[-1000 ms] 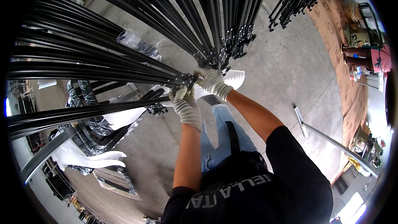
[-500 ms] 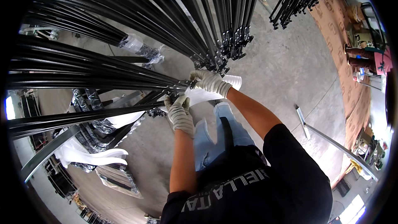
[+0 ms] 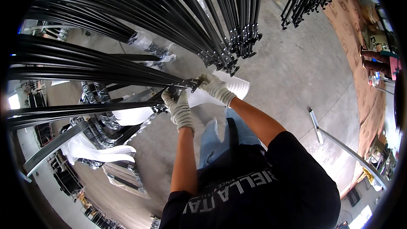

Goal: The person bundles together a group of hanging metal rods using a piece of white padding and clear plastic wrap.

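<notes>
Long black metal rods with small bracket ends run in from the left in bundles. My left hand (image 3: 179,109), in a white striped knit glove, closes around rod ends (image 3: 168,94) at the near side of the middle bundle. My right hand (image 3: 217,89), gloved alike, has its fingers closed at the bracket tips (image 3: 195,85) of the same bundle. The fingertips of both hands are partly hidden. A lower rod bundle (image 3: 85,111) passes just left of my left hand. White foam sheet (image 3: 235,85) lies behind and below my right hand.
More hanging black rods (image 3: 241,17) fill the upper left and top. Plastic-wrapped black parts (image 3: 101,106) and white foam strips (image 3: 101,152) sit at lower left. A metal bar stand (image 3: 339,144) is at right, before brown sheeting (image 3: 360,89). Another person (image 3: 379,61) stands far right.
The view has shifted slightly. My hands are a little farther apart, and more of the bracket ends shows between them.
</notes>
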The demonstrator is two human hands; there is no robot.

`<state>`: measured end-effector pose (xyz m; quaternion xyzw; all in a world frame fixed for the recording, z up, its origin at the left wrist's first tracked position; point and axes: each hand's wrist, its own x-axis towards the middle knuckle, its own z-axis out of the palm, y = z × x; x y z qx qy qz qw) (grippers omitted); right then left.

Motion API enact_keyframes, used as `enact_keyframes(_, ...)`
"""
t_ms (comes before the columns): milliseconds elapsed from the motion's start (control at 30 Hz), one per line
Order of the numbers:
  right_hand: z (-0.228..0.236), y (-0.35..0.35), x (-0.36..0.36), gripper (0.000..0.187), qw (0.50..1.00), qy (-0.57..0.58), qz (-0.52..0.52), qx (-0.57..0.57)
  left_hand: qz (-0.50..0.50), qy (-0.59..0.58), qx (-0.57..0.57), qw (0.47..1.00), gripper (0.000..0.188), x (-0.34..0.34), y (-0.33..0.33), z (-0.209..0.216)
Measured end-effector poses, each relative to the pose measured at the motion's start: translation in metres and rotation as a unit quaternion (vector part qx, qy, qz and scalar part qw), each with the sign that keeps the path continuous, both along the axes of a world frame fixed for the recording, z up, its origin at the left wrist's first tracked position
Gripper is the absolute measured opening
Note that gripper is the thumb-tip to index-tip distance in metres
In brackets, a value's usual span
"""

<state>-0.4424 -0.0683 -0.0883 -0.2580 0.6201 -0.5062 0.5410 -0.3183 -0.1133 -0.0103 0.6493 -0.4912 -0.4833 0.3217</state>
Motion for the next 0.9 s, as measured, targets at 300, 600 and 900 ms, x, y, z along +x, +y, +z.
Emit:
enact_keyframes(300,0.058,0.019,0.018,0.037,0.921,0.279,0.272,-0.008,-0.107,0.093,0.212,0.967,0.051,0.004,-0.037,0.032)
enact_keyframes(600,0.083,-0.002,0.041,0.040,0.852,0.498,0.155,-0.039,-0.162,0.068,0.156,0.972,0.025,0.007,-0.074,-0.008)
enact_keyframes(900,0.092,-0.008,0.041,0.026,0.860,0.504,0.074,0.012,-0.145,0.122,0.149,0.971,0.010,0.006,-0.070,0.011)
